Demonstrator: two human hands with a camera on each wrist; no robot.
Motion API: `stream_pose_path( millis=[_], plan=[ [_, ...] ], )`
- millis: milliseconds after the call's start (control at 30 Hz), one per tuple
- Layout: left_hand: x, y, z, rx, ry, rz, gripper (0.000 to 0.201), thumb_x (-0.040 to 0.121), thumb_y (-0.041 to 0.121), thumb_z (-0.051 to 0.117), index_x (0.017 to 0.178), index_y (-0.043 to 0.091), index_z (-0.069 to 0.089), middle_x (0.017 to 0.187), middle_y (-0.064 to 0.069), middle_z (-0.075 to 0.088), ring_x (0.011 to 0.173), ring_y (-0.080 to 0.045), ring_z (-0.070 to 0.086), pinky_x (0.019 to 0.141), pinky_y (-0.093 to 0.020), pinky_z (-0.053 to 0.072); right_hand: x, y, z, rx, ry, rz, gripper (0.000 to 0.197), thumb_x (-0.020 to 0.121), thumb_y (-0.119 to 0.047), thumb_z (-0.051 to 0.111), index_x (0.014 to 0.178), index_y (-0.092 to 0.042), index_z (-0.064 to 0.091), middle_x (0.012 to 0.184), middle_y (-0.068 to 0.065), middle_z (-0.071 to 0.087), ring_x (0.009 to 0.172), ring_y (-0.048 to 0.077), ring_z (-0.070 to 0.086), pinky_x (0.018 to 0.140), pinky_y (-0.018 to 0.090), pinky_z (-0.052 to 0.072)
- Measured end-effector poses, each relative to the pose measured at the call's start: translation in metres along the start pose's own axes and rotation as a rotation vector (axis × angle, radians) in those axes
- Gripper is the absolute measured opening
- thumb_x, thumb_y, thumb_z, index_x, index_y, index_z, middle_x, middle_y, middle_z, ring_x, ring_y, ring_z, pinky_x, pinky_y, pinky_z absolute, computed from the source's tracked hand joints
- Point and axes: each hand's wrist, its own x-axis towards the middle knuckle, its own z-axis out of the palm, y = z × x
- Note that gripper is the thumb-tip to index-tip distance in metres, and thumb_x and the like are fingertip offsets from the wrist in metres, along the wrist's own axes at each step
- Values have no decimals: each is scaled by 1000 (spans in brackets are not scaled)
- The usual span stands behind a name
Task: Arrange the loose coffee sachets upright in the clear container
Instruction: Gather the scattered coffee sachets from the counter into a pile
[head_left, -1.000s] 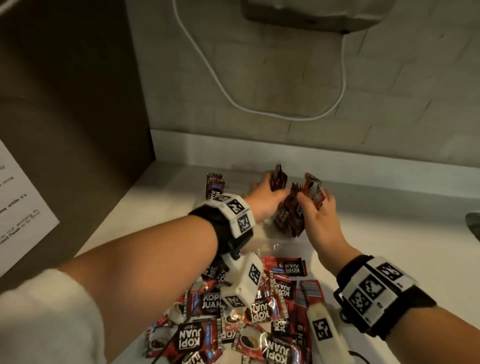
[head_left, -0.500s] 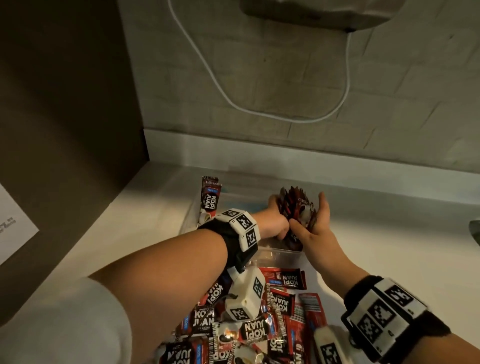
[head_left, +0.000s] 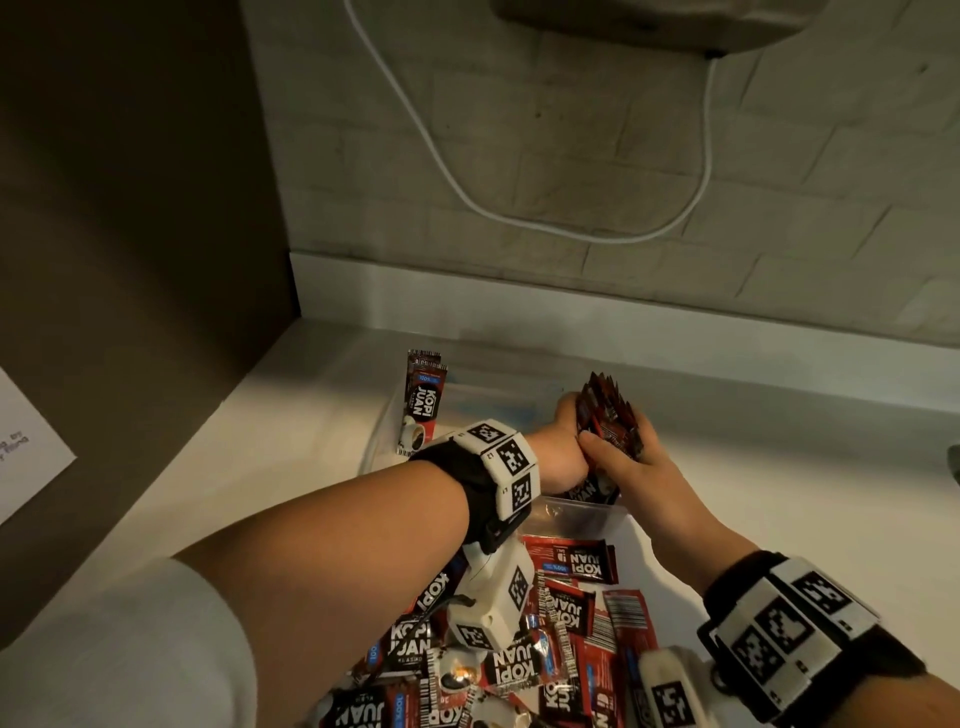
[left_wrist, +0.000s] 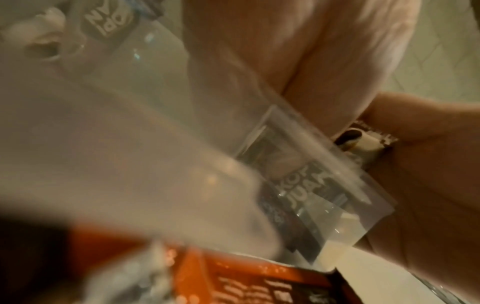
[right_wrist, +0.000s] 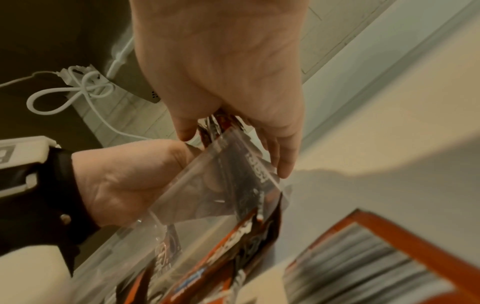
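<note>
fingers of both hands — left (head_left: 563, 447), right (head_left: 621, 465) — clamp a sachet bundle (head_left: 608, 415) upright in the container (head_left: 576, 514), likely so none topple.

From the head we look forward and down, at some distance, onto both hands closed around the sachet bundle (head_left: 608, 421) at the near right corner of the clear container (head_left: 582, 512). Our left wrist camera looks up from just below that grip, very close and blurred. Our right wrist camera looks along the right hand (right_wrist: 223, 67), close. All three share the gripped bundle and that corner.
</note>
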Motion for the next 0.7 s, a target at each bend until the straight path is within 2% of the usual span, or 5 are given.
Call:
stream_pose_path(
  millis=[100, 300, 400, 533, 700],
  plan=[
    [2, 3, 1, 32, 46, 4, 77, 96, 16, 53, 150, 17, 0, 128, -17, 52, 112, -32, 57, 101, -45, 45, -2, -2, 0, 8, 9, 13, 65, 82, -36, 67, 141, -31, 37, 123, -2, 63, 108, 15, 62, 95, 37, 50],
    [-1, 2, 1, 27, 113, 2, 86, 96, 23, 54, 150, 27, -13, 123, -19, 57, 103, -32, 62, 94, -45, 51, -5, -7, 0, 26, 29, 36, 62, 83, -32, 67, 138, -29, 40, 120, -1, 64, 106, 17, 64, 93, 40, 52],
    [-1, 0, -1, 66, 98, 9, 78, 96, 22, 54, 149, 23, -2, 118, -16, 59, 97, -29, 63, 87, -39, 52, -6, -9, -1, 32, 43, 49, 62, 83, -30, 69, 138, -28, 40, 120, -1, 64, 105, 17, 64, 89, 38, 53],
    [0, -1, -2, 81, 90, 3, 67, 96, 25, 56, 145, 20, 11, 116, -11, 59, 100, -27, 62, 91, -41, 52, -8, -11, -2, 20, 44, 63, 64, 81, -28, 71, 137, -32, 39, 116, -5, 64, 102, 16, 65, 80, 36, 54],
    [-2, 3, 1, 70, 37, 20, 75, 96, 24, 56, 149, 19, 3, 127, -15, 53, 110, -30, 58, 97, -41, 47, -8, -12, -2, -3, 59, 81, 64, 83, -31, 69, 139, -32, 38, 116, -2, 62, 99, 18, 64, 70, 33, 53]
  ],
)
